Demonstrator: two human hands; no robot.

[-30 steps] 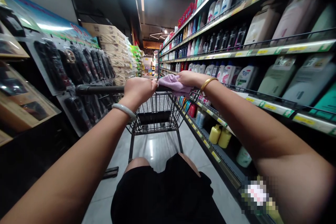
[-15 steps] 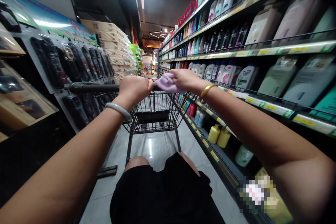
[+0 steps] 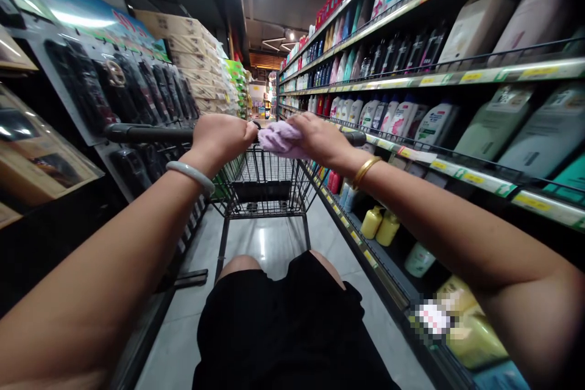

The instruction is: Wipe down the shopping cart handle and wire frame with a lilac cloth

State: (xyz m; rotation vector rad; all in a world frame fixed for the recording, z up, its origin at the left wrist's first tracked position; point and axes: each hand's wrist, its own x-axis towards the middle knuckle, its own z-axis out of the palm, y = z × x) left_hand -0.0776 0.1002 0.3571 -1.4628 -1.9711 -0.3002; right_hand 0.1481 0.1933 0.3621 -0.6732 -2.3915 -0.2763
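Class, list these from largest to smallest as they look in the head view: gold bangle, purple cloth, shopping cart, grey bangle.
1. Shopping cart
2. Purple cloth, partly covered
3. Grey bangle
4. Gold bangle, somewhat smaller

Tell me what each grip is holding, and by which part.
The left grip holds the cart handlebar, left of its middle. The right grip holds the bunched purple cloth by its right side, over the cart handlebar.
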